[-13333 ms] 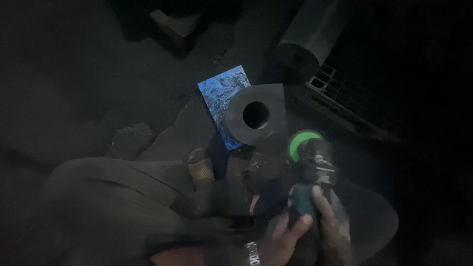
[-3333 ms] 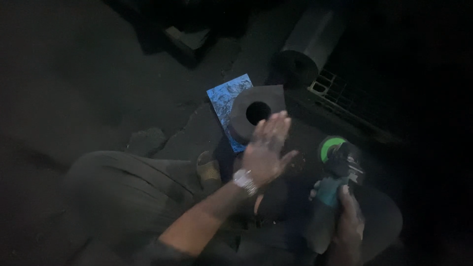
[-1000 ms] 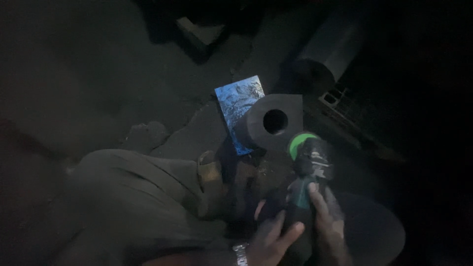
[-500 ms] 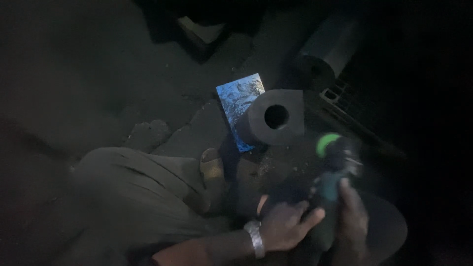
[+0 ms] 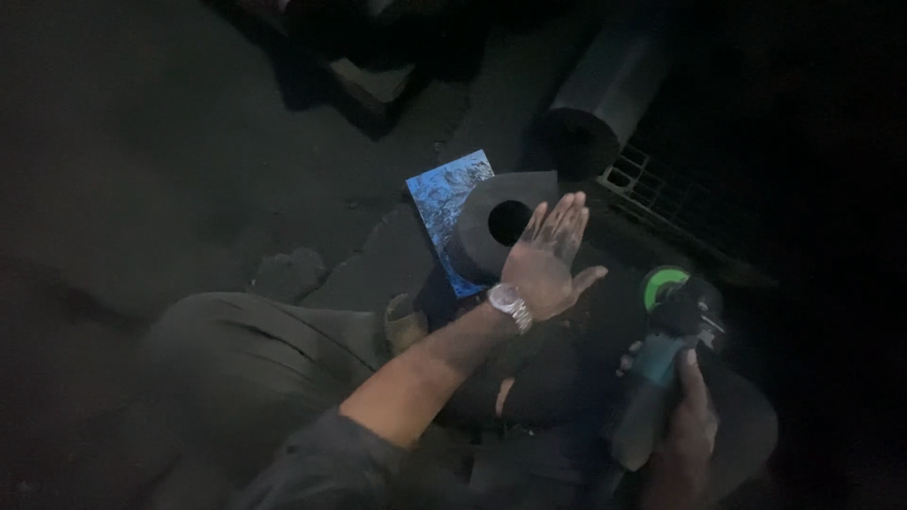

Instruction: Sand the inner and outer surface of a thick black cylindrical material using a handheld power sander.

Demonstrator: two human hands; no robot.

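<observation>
Your left hand is hovering flat, fingers straight and spread, grip fully released, holding nothing. It is hanging just over the near edge of the dark metal block, the chunky piece with the round hole through it, sitting on the floor beside a blue patterned sheet. Your right hand is wrapping the body of the angle grinder, grip clenched on its teal handle, the green-rimmed head pointing away from you and parked to the right of the block, apart from it.

If you are feeling the worked face with that open palm, my advice is to be doing it lightly with the flat of the fingers, and to be keeping the grinder's head turned away from your left wrist and its metal watch while it is that near. Holding the tool low and steady on the right looks sensible.

The light is failing you here. The surface under your palm is lost in shadow, so I cannot tell whether you are actually touching it. The grinder's disc is not making itself out. A dark cylinder and a metal grate are fading into black at the top right, and your bent knee is filling the lower left.
</observation>
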